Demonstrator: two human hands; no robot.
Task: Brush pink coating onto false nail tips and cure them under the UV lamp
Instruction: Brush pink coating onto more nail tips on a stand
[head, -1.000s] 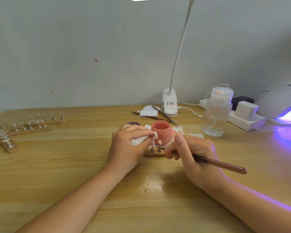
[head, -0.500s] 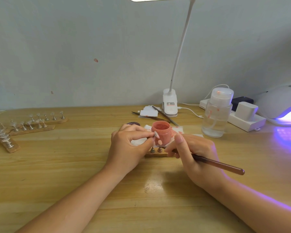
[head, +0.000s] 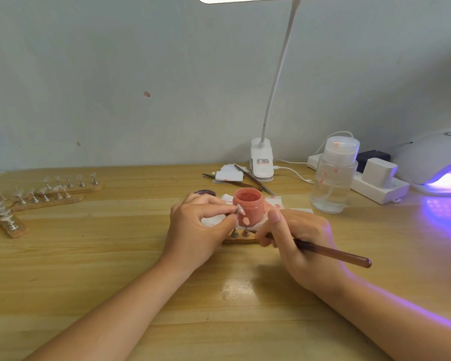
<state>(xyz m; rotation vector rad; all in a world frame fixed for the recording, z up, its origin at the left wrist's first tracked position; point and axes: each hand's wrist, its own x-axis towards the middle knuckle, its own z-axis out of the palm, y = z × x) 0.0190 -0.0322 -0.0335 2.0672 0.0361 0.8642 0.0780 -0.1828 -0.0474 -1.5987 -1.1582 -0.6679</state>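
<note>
An open jar of pink coating (head: 247, 206) stands on a white wipe at the table's middle. In front of it lies a small wooden strip (head: 238, 240) with metal nail stands; one stand carries a pink-coated nail tip (head: 245, 220). My left hand (head: 197, 231) pinches a clear false nail tip (head: 240, 210) just left of the jar. My right hand (head: 297, 239) grips a brown brush (head: 331, 254), handle pointing right, bristles hidden behind my fingers. The UV lamp (head: 435, 162) glows purple at the far right.
Wooden strips with clear nail tips on stands (head: 37, 196) lie at the left. A clear pump bottle (head: 332, 175), a white power strip (head: 378, 186) with plugs, a clip desk lamp (head: 262, 165), tweezers and paper scraps (head: 242, 178) stand behind the jar.
Both hands stay nearly still. The brush handle has tilted slightly, and the clear tip in my left hand sits a little closer to the jar.
</note>
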